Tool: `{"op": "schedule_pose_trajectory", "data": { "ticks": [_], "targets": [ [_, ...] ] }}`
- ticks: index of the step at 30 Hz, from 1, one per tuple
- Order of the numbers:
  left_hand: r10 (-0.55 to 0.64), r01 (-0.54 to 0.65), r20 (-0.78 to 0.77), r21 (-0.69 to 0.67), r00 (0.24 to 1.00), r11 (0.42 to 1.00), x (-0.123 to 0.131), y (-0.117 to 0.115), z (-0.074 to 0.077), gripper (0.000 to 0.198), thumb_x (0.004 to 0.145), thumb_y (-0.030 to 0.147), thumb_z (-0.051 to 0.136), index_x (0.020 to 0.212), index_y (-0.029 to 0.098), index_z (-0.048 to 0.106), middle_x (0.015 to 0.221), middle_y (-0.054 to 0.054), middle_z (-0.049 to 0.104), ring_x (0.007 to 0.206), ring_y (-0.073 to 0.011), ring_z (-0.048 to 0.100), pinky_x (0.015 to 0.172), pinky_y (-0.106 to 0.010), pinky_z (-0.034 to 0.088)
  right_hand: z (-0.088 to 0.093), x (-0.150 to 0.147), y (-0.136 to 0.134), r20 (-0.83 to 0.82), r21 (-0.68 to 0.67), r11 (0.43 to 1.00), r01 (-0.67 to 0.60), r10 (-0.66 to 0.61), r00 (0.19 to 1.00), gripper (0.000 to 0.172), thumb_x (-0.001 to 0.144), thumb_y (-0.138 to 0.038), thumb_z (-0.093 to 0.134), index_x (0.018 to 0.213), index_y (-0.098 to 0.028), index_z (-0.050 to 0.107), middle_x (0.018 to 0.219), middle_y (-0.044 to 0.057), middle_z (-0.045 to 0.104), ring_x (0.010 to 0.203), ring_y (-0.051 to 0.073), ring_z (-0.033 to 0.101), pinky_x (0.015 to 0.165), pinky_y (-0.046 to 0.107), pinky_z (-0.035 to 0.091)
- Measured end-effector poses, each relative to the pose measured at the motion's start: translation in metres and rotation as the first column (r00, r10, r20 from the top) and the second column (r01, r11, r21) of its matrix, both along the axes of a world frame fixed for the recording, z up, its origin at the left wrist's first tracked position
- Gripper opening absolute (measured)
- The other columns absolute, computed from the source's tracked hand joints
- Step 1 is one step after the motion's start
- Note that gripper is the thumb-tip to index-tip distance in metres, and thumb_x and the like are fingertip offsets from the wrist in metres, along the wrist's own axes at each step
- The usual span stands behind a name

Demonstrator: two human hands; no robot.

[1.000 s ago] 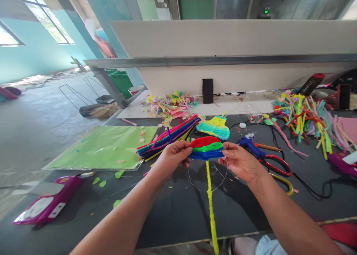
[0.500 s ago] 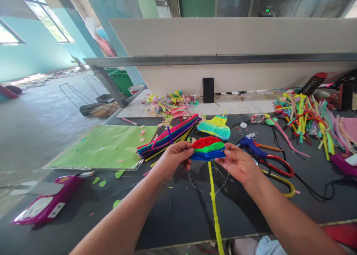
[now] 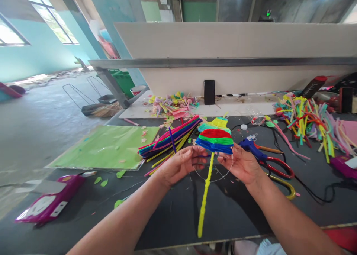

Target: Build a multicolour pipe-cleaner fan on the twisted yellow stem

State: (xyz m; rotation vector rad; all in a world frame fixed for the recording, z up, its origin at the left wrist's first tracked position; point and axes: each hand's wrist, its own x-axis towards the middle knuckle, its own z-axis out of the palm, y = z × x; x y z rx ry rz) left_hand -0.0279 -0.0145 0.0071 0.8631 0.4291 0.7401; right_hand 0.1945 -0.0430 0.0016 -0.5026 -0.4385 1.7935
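Observation:
Over the table I hold a fan-shaped pipe-cleaner piece (image 3: 214, 136) striped red, green and blue. A yellow fuzzy stem (image 3: 205, 195) hangs down from its lower edge, with a thin wire loop around it. My right hand (image 3: 242, 164) pinches the piece's right corner between thumb and fingers. At the left corner, my left hand (image 3: 182, 164) has curled fingers against the lower edge, partly behind it. A loose blue end pokes out near the left fingertips. Directly behind lies a yellow and turquoise pipe-cleaner piece (image 3: 216, 123), partly covered by the striped one.
Left of my hands lie a bundle of coloured pipe cleaners (image 3: 164, 141), a green sheet (image 3: 103, 147) and a purple packet (image 3: 51, 199). To the right are a blue glue gun (image 3: 252, 149), red-handled scissors (image 3: 280, 167) and a pipe-cleaner heap (image 3: 304, 117). A phone (image 3: 209, 92) leans at the back.
The striped piece has tilted to face me more and risen slightly, overlapping the turquoise piece. Its stem's lower end has swung left and up. My left fingers have loosened and shifted lower along the edge.

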Motion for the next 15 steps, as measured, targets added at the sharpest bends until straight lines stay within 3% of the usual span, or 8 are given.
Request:
{"op": "schedule_pose_trajectory", "data": {
  "ticks": [6, 11, 15],
  "targets": [
    [0.015, -0.018, -0.018, -0.148, 1.000, 0.989, 0.011, -0.007, -0.012, 0.030, 0.072, 0.020, 0.069, 0.100, 0.011, 0.066, 0.094, -0.013, 0.069, 0.087, -0.0211, 0.064, 0.084, -0.035, 0.046, -0.006, -0.004, 0.000, 0.024, 0.094, 0.993, -0.076, 0.075, 0.997, 0.024, 0.062, -0.016, 0.078, 0.082, -0.021, 0.066, 0.072, -0.003, 0.067, 0.065, 0.010, 0.058, 0.071, 0.029, 0.046],
    [0.025, -0.043, -0.088, -0.217, 0.996, 0.975, 0.019, -0.015, -0.010, 0.026, 0.071, 0.019, 0.070, 0.094, 0.008, 0.068, 0.072, -0.009, 0.068, 0.066, -0.0137, 0.063, 0.065, -0.022, 0.048, -0.009, -0.006, 0.002, 0.055, 0.030, 0.997, -0.069, 0.067, 0.996, 0.026, 0.057, -0.013, 0.080, 0.078, -0.021, 0.066, 0.073, -0.003, 0.067, 0.067, 0.012, 0.059, 0.069, 0.029, 0.045],
    [0.086, -0.110, -0.124, -0.206, 0.989, 0.972, 0.021, -0.018, -0.008, 0.018, 0.068, 0.015, 0.072, 0.085, 0.009, 0.069, 0.068, -0.005, 0.066, 0.062, -0.0101, 0.061, 0.064, -0.019, 0.047, -0.007, -0.005, 0.002, 0.052, -0.021, 0.998, -0.055, 0.056, 0.997, 0.025, 0.057, -0.010, 0.078, 0.077, -0.020, 0.066, 0.065, -0.004, 0.064, 0.059, 0.010, 0.055, 0.069, 0.030, 0.045]
  ]
}}
